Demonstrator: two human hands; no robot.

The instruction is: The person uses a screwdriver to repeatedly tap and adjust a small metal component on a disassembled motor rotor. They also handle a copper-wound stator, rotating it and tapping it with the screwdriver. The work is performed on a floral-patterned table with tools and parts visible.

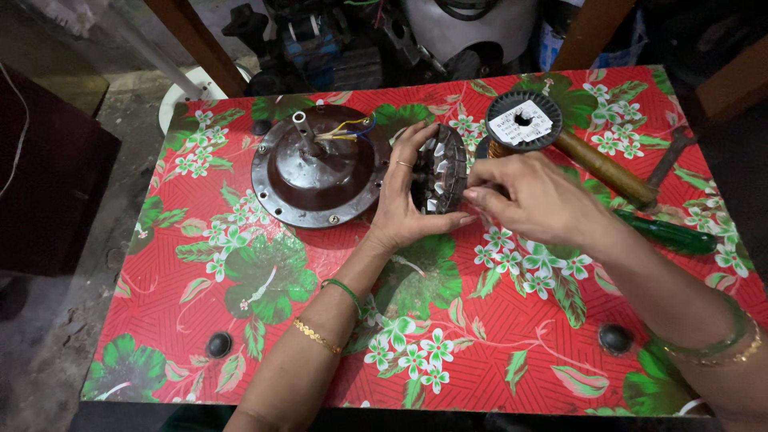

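Forearms reach in from near edge. Left hand [408, 196] cups motor core [442, 170] on edge at table [480, 352] centre, axis running left-right. Right hand [532, 196] pinches at its near-right rim. Brown cover [316, 172] just left.

Left hand [406, 200] cups a ribbed metal stator core [442, 170] stood on edge at table centre, fingers over its top; right hand [534, 196] pinches at the core's lower rim from 3 o'clock. Round brown motor cover [316, 170] with shaft and coloured wires lies at 9 o'clock of the core, just beside the left hand; wire spool [524, 120] at 1 o'clock; green-handled screwdriver [670, 234] at 3 o'clock; all on a red floral tablecloth [240, 320].
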